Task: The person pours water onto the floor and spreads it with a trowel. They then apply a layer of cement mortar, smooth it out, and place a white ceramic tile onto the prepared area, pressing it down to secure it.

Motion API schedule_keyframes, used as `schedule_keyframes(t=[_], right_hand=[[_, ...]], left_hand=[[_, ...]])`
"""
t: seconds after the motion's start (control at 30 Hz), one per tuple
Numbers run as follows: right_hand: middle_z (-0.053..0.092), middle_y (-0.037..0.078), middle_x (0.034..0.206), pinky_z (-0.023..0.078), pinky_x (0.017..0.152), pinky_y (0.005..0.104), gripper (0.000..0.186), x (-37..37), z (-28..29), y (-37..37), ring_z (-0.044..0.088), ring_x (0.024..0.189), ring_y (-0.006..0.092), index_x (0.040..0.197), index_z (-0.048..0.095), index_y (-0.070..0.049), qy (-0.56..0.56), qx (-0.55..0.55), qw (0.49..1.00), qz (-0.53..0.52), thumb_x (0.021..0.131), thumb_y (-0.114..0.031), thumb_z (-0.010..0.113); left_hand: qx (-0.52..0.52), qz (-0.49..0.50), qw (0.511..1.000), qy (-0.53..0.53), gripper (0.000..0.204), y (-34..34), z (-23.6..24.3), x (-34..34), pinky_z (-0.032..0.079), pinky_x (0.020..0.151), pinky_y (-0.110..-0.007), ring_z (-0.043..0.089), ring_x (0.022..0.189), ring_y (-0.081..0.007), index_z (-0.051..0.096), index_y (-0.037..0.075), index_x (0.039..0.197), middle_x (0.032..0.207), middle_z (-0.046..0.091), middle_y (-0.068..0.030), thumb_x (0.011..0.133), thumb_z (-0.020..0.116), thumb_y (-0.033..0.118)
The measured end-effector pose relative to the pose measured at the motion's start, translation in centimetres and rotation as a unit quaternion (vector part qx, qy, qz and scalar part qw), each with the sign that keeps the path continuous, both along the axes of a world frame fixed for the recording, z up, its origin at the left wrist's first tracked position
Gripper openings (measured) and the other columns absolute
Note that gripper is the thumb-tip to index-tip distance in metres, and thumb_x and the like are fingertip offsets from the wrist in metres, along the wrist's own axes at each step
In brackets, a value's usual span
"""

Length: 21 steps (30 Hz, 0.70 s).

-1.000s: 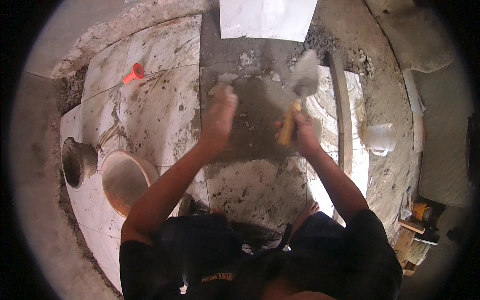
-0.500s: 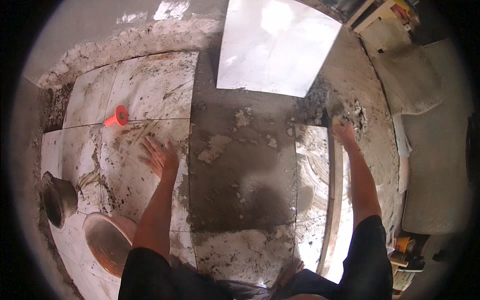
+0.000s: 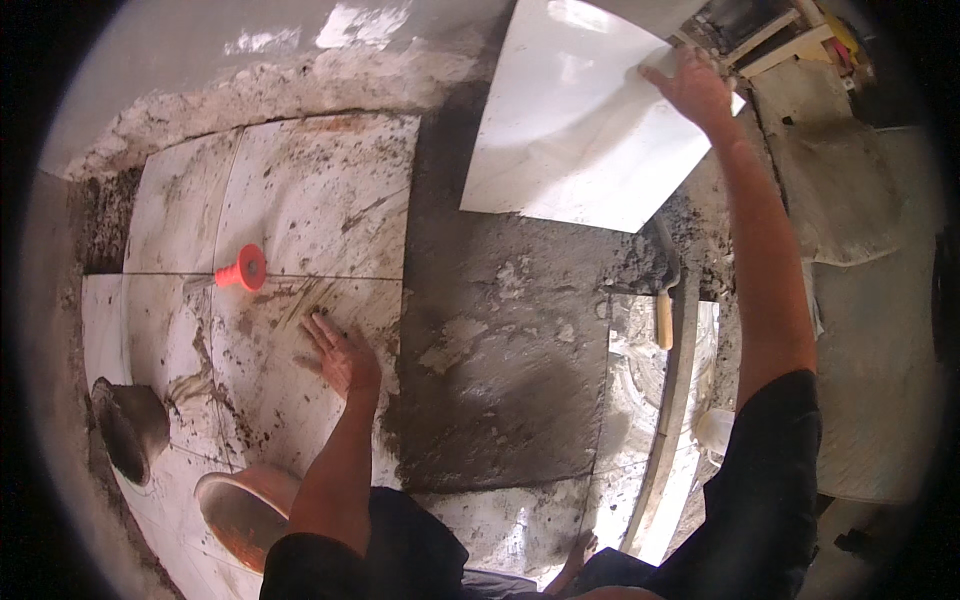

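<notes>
My right hand [image 3: 695,88] is at the far right edge of a large white glossy tile [image 3: 565,130], thumb on its face and fingers hooked over the edge. The tile lies tilted over the far end of a bare grey mortar patch [image 3: 490,390]. My left hand [image 3: 345,358] rests on dirty white floor tiles [image 3: 310,180], fingers spread, holding nothing. Nearest to it is an orange-red flanged suction-cup-like piece [image 3: 242,268]. Below the white tile's right corner, a trowel [image 3: 665,320] with a wooden handle lies untouched beside a long straight bar [image 3: 675,380].
At the left stand a dark mortar-caked bucket [image 3: 130,430] and a wide basin [image 3: 250,515]. A rough-edged grey wall [image 3: 260,85] bounds the far side. Wooden pieces [image 3: 790,45] lie far right, near a crumpled grey sheet [image 3: 830,190].
My right hand has let go of the trowel and reached away to the white tile's edge. My left hand stays on the floor tiles. The whole view has shifted slightly.
</notes>
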State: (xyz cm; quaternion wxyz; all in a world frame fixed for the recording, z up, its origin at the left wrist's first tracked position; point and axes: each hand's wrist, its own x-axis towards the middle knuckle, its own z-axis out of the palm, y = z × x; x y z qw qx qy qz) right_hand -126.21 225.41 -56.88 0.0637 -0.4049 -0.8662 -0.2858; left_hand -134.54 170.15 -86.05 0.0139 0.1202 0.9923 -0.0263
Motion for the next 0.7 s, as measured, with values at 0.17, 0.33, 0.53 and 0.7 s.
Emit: schedule_keyframes(t=[0.17,0.33,0.53,0.7], right_hand=[[0.053,0.02,0.137,0.047,0.099,0.0408,0.064,2.8,4.3,-0.1,0.06,0.116,0.0279,0.134,0.053,-0.001,-0.034,-0.169,0.979,0.106,0.087,-0.04,0.071],[0.072,0.014,0.097,0.053,0.077,0.0336,0.04,6.0,8.1,-8.7,0.067,0.086,0.0178,0.12,0.065,-0.003,-0.06,-0.354,0.908,0.215,0.085,-0.02,0.074],[0.069,0.014,0.089,0.051,0.075,0.0397,0.041,9.5,11.9,-17.1,0.066,0.078,0.0257,0.115,0.067,-0.001,-0.156,-0.189,0.929,0.276,0.082,-0.023,0.076],[0.068,0.018,0.109,0.053,0.082,0.0388,0.052,14.5,18.8,-26.1,0.068,0.092,0.0285,0.127,0.061,-0.004,-0.097,-0.158,0.963,0.197,0.082,-0.026,0.076]], left_hand=[[0.086,-0.02,0.996,0.02,0.074,-0.2,0.0,-0.1,0.003,0.115,-0.066,0.016,0.149,-0.0299,0.016,0.004,0.153,0.16,0.021,-0.0148,0.097,0.051,0.037],[0.11,-0.034,0.992,0.048,0.073,-0.9,-0.7,-0.2,0.004,0.115,-0.066,0.018,0.149,-0.0301,0.019,0.003,0.153,0.16,0.022,-0.0156,0.097,0.052,0.038],[0.123,-0.012,0.992,0.037,0.073,-0.5,-0.6,0.0,0.006,0.115,-0.066,0.02,0.148,-0.0295,0.023,0.002,0.151,0.16,0.023,-0.0151,0.097,0.048,0.044],[0.171,-0.001,0.984,0.052,0.076,-0.7,0.6,0.6,0.005,0.116,-0.065,0.019,0.148,-0.0286,0.02,0.001,0.153,0.16,0.02,-0.0144,0.098,0.046,0.046]])
